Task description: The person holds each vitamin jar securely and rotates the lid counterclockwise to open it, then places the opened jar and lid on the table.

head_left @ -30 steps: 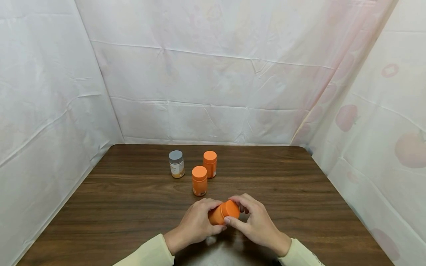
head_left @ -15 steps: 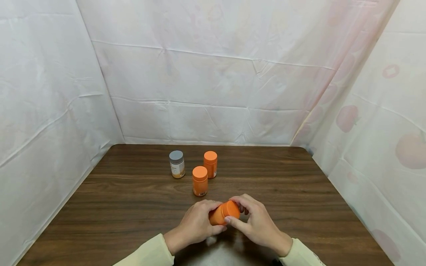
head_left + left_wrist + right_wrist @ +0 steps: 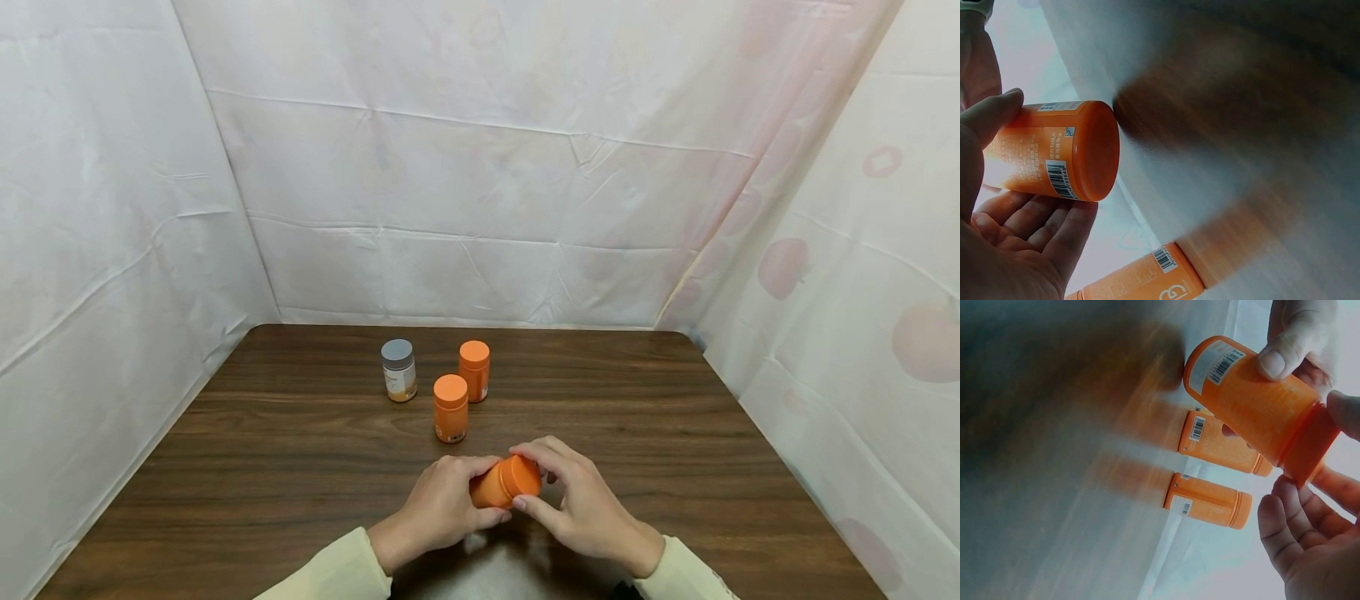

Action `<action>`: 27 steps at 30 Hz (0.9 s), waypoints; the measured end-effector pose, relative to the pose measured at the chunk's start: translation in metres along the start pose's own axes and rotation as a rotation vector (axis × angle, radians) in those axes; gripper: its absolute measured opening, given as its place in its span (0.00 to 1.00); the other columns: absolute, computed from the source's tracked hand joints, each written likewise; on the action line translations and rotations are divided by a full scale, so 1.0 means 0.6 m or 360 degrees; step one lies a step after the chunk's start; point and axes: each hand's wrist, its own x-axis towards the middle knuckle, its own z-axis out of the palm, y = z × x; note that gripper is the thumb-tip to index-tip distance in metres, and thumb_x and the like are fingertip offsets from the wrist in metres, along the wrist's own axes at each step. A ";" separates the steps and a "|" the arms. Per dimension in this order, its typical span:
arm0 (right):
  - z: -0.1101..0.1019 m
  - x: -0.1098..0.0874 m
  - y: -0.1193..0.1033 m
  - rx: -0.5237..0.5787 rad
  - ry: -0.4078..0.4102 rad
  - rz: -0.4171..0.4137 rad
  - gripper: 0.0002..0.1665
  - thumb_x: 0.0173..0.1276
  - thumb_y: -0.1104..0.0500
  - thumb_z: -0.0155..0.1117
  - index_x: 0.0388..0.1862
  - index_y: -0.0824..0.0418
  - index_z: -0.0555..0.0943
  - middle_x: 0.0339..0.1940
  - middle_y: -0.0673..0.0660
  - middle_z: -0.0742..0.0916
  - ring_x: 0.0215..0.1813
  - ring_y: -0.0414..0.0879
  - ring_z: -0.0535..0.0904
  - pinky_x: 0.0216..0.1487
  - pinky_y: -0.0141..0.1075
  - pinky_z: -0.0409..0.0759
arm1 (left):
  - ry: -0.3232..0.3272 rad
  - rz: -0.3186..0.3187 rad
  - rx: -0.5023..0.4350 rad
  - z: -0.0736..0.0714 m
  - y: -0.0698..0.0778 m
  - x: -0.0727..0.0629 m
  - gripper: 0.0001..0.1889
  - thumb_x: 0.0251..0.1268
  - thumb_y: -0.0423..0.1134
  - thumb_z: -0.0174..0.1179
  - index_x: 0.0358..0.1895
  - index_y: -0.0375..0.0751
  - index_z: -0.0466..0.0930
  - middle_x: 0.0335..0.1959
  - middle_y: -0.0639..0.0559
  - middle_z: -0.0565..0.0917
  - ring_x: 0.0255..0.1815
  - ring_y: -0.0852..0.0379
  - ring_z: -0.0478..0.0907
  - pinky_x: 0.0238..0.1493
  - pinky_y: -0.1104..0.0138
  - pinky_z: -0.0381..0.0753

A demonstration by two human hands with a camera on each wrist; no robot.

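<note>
In the head view, the person's left hand [image 3: 450, 496] grips the body of a tilted orange bottle [image 3: 487, 490], and the right hand [image 3: 581, 504] pinches its cap [image 3: 522, 475]. Farther back on the counter [image 3: 637, 400], a near orange bottle [image 3: 451, 421], a far orange bottle [image 3: 474, 371] and a gray-capped bottle [image 3: 400, 379] stand upright, closed and untouched.

In the left wrist view, the held bottle shows a barcode [image 3: 1060, 178] near its base; whether the base touches the counter cannot be told.

In the right wrist view, the cap sits on the bottle, so the work there seems under way but unfinished; whether the cap is loose or tight does not show.
</note>
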 end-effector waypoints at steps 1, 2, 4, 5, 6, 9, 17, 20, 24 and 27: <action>-0.001 0.000 0.000 0.0014 -0.0018 -0.0004 0.32 0.65 0.56 0.78 0.67 0.48 0.76 0.56 0.46 0.82 0.44 0.37 0.79 0.40 0.37 0.81 | -0.0005 -0.0007 0.0001 0.000 0.000 0.000 0.23 0.51 0.49 0.81 0.52 0.56 0.86 0.36 0.67 0.84 0.30 0.70 0.75 0.32 0.71 0.74; -0.003 0.001 -0.001 0.0023 -0.0035 -0.0008 0.33 0.65 0.57 0.77 0.68 0.48 0.76 0.57 0.47 0.82 0.46 0.37 0.79 0.41 0.38 0.81 | -0.0010 -0.0012 0.0003 -0.001 0.000 0.000 0.23 0.51 0.49 0.81 0.52 0.55 0.86 0.36 0.67 0.84 0.30 0.70 0.75 0.33 0.71 0.75; -0.006 0.001 -0.001 0.0034 -0.0063 -0.0021 0.35 0.64 0.59 0.77 0.69 0.47 0.75 0.58 0.48 0.81 0.48 0.38 0.79 0.43 0.39 0.82 | -0.0020 -0.0019 0.0005 -0.001 0.000 0.001 0.24 0.51 0.49 0.81 0.53 0.55 0.86 0.37 0.67 0.84 0.30 0.70 0.75 0.33 0.71 0.75; -0.007 0.001 -0.001 0.0036 -0.0074 -0.0029 0.36 0.64 0.60 0.77 0.69 0.47 0.75 0.59 0.49 0.81 0.49 0.38 0.79 0.43 0.39 0.82 | -0.0026 -0.0024 0.0008 -0.001 0.000 0.001 0.24 0.51 0.49 0.81 0.53 0.55 0.85 0.37 0.67 0.84 0.31 0.70 0.75 0.33 0.71 0.75; -0.008 0.001 -0.001 0.0035 -0.0084 -0.0038 0.37 0.63 0.61 0.78 0.69 0.47 0.75 0.59 0.49 0.81 0.51 0.39 0.79 0.44 0.39 0.82 | -0.0031 -0.0029 0.0013 -0.001 0.000 0.002 0.24 0.51 0.49 0.81 0.53 0.55 0.85 0.37 0.67 0.84 0.31 0.70 0.75 0.34 0.70 0.75; -0.010 0.002 -0.001 0.0029 -0.0107 -0.0077 0.38 0.61 0.64 0.78 0.69 0.50 0.75 0.61 0.50 0.80 0.56 0.41 0.78 0.49 0.39 0.83 | -0.0044 -0.0040 0.0023 -0.002 0.000 0.002 0.25 0.51 0.50 0.81 0.54 0.56 0.85 0.37 0.67 0.84 0.31 0.70 0.76 0.34 0.70 0.75; -0.012 0.002 -0.002 -0.0005 -0.0148 -0.0172 0.44 0.50 0.76 0.73 0.67 0.52 0.78 0.64 0.49 0.79 0.65 0.44 0.74 0.64 0.40 0.75 | -0.0068 -0.0042 0.0048 -0.003 -0.002 0.001 0.29 0.50 0.48 0.82 0.58 0.53 0.85 0.43 0.65 0.86 0.36 0.70 0.77 0.39 0.67 0.78; -0.012 0.002 -0.002 -0.0017 -0.0149 -0.0193 0.47 0.46 0.80 0.69 0.67 0.52 0.78 0.65 0.48 0.78 0.65 0.44 0.73 0.64 0.40 0.75 | -0.0055 -0.0020 0.0064 -0.002 -0.003 0.001 0.28 0.49 0.47 0.82 0.56 0.53 0.85 0.42 0.65 0.86 0.35 0.71 0.77 0.38 0.67 0.78; -0.012 0.002 -0.002 -0.0030 -0.0143 -0.0212 0.48 0.46 0.82 0.68 0.67 0.51 0.78 0.66 0.47 0.77 0.66 0.46 0.73 0.64 0.40 0.75 | -0.0043 -0.0006 0.0073 -0.001 -0.004 0.001 0.27 0.48 0.48 0.82 0.54 0.53 0.86 0.41 0.66 0.85 0.34 0.71 0.76 0.37 0.68 0.78; -0.013 0.002 -0.002 -0.0041 -0.0136 -0.0218 0.49 0.46 0.79 0.71 0.69 0.51 0.77 0.67 0.47 0.77 0.66 0.46 0.73 0.64 0.40 0.75 | -0.0033 -0.0003 0.0069 0.000 -0.003 0.000 0.27 0.48 0.48 0.82 0.55 0.54 0.86 0.41 0.67 0.85 0.34 0.71 0.76 0.37 0.68 0.78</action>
